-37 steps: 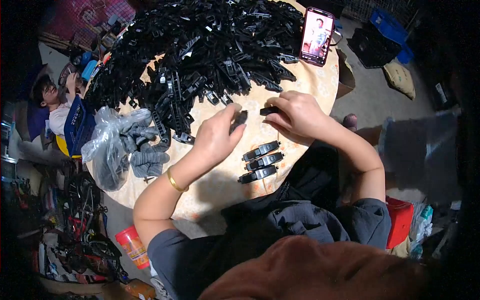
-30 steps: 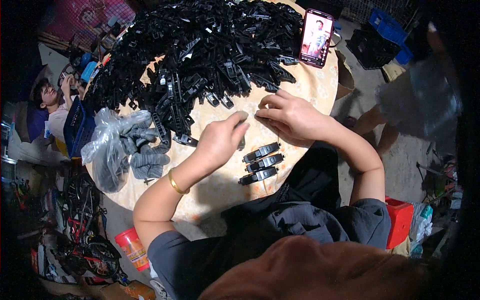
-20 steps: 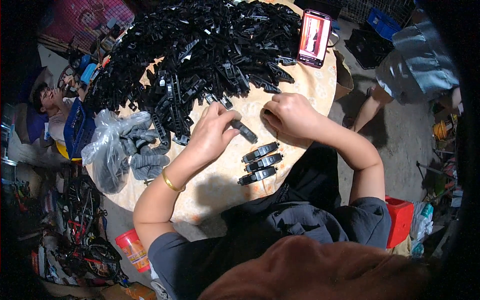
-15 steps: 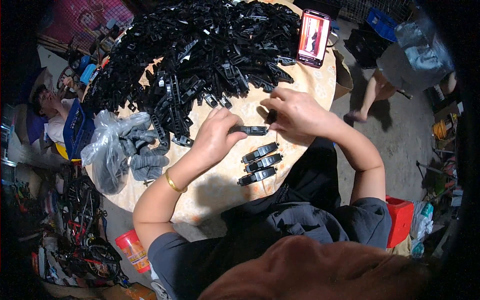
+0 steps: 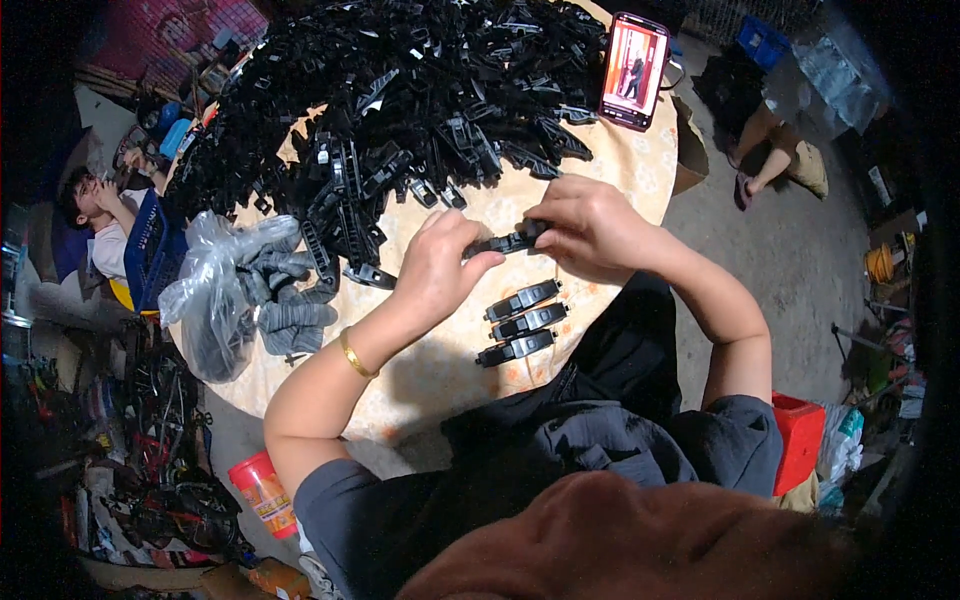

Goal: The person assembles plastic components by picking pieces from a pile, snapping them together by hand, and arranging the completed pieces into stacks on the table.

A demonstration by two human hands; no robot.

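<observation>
A black plastic part (image 5: 502, 244), long and narrow, is held level over the table between my two hands. Its left end is pinched by the thumb and fingers of my left hand (image 5: 432, 265). My right hand (image 5: 592, 228) grips the right end, its fingers bunched and partly hiding it. Just below, toward me, three similar black parts (image 5: 521, 323) lie side by side on the patterned tablecloth (image 5: 420, 385). Beyond my hands a large heap of loose black plastic pieces (image 5: 400, 100) spreads across the table.
A phone (image 5: 636, 72) stands upright at the table's far right. Grey gloves (image 5: 290, 318) and a clear plastic bag (image 5: 215, 320) lie at the left. Past the left edge is a person (image 5: 108, 225) by a blue crate (image 5: 155, 250); another person's leg (image 5: 772, 165) shows at right.
My right hand has closed in on the right end of the part, which it stood apart from before. The part has tilted slightly. Both background people have shifted.
</observation>
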